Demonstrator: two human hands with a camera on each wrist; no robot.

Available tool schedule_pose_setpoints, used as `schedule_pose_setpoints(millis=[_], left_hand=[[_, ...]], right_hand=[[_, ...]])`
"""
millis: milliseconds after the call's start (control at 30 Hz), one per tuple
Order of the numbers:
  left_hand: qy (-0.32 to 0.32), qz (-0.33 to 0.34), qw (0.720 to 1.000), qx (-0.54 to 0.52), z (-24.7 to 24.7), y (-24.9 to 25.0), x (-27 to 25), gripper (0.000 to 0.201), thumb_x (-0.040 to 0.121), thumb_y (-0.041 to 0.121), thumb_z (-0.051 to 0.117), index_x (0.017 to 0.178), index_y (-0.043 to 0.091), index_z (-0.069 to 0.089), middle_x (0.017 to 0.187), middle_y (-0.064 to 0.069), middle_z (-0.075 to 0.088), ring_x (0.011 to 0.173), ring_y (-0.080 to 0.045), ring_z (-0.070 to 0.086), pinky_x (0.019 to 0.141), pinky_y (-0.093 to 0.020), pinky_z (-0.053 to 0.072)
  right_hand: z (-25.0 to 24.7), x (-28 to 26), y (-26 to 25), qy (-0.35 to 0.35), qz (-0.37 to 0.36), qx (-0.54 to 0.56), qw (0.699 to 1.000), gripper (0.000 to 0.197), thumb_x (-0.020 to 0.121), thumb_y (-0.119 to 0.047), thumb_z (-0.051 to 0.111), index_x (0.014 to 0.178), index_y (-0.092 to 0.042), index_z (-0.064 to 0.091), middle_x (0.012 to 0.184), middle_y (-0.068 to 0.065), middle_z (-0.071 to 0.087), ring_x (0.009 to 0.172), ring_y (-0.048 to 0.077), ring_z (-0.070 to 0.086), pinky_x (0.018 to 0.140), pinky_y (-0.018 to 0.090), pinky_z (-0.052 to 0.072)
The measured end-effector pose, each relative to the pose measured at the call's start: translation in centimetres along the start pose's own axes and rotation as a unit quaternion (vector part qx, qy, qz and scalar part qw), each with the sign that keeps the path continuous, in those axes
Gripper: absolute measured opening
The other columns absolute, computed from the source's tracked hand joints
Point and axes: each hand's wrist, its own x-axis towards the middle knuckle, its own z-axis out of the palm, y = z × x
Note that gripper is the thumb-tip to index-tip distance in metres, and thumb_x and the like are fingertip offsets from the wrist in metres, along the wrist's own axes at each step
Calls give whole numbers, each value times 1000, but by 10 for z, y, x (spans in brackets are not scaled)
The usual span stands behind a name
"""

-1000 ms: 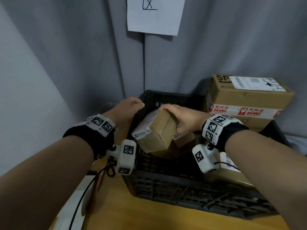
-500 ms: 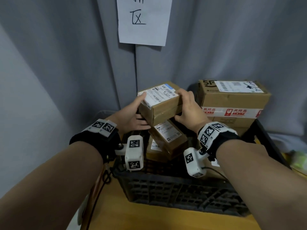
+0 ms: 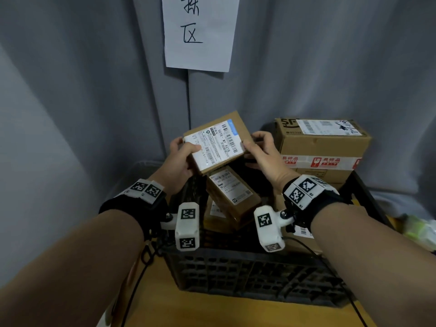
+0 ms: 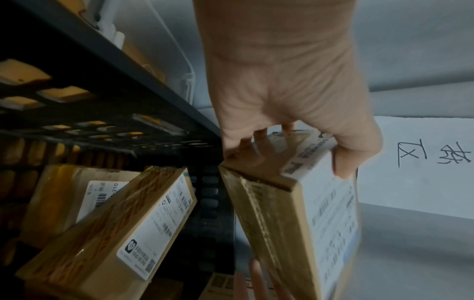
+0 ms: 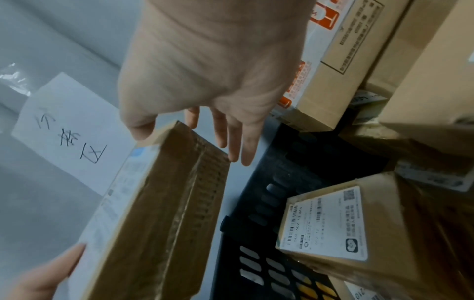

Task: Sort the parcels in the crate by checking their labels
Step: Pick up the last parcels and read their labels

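Observation:
A small brown parcel with a white shipping label is raised above the black crate, label face tilted toward me. My left hand grips its left end, thumb on the label and fingers behind. My right hand pinches the right end, thumb at the label's edge and fingers reaching along the back. In the wrist views the parcel shows its taped side. Other labelled parcels lie tilted in the crate.
A large SF carton with red fragile tape stands at the crate's back right. A handwritten paper sign hangs on the grey wall. The crate sits on a wooden table; a white bin is at its left, something green at its right.
Both hands have lifted the parcel up out of the crate and turned it until its label faces me. The left hand, off the parcel a second ago, now grips it.

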Motion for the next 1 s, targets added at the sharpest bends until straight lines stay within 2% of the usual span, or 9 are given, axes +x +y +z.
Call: schedule_pose_setpoints(millis=[100,267,367,467,567,633,767,900,1000], left_hand=[[-23,-3,1000,-13,3,-3,-6,39,92,6,47,126,19,34,130,-13,56,115,-29,59,83,-44,55],[-43,-40,998,-2,4,-11,-8,45,93,9,48,134,17,31,129,-12,56,116,-30,58,88,-47,53],[-48,-62,993,85,2,-15,-5,41,94,27,52,131,17,39,127,-7,59,117,-24,58,98,-46,47],[-71,-59,976,197,4,-15,-1,48,91,46,54,126,14,50,121,-4,64,115,-18,60,92,-36,49],[-107,-87,954,266,10,-17,1,37,89,44,58,117,20,51,113,-3,68,106,-18,65,82,-34,53],[-107,-107,948,279,14,-20,2,36,89,42,58,117,22,49,111,-1,68,102,-16,66,76,-33,55],[-77,-115,942,306,21,-31,11,45,87,46,59,122,20,47,111,-1,68,101,-16,65,78,-36,56],[-20,-119,948,296,28,-45,24,51,88,49,57,126,17,45,111,-2,65,98,-16,63,73,-34,55],[17,-116,948,297,34,-56,38,57,86,52,57,127,15,45,110,-4,66,96,-19,64,77,-38,56]], right_hand=[[-1,-3,-1,-11,19,25,999,40,91,-44,55,121,-24,40,124,9,60,110,20,61,97,42,51],[-2,-8,-4,-22,32,63,997,28,92,-38,56,114,-25,44,115,8,65,105,19,64,92,36,55],[-6,-10,-8,1,46,82,996,19,93,-36,55,109,-26,50,97,1,69,90,16,68,76,30,56],[-11,-11,-8,3,57,52,997,24,95,-38,52,109,-20,56,93,0,69,90,16,66,74,26,51],[-12,-9,1,-2,78,17,997,34,93,-48,51,113,-23,60,101,2,72,100,18,66,89,33,50],[-12,-7,8,9,93,7,996,44,90,-55,50,122,-25,57,108,1,72,107,19,64,99,40,47],[-13,-4,20,20,115,-39,992,53,93,-53,47,134,-20,47,122,4,66,117,22,59,106,44,41],[-23,-4,25,-31,124,-213,969,64,94,-37,54,148,-13,30,146,11,45,133,27,44,111,39,36],[-31,-4,25,-76,112,-274,952,60,95,-30,56,148,-16,32,145,12,46,132,26,45,105,32,38]])
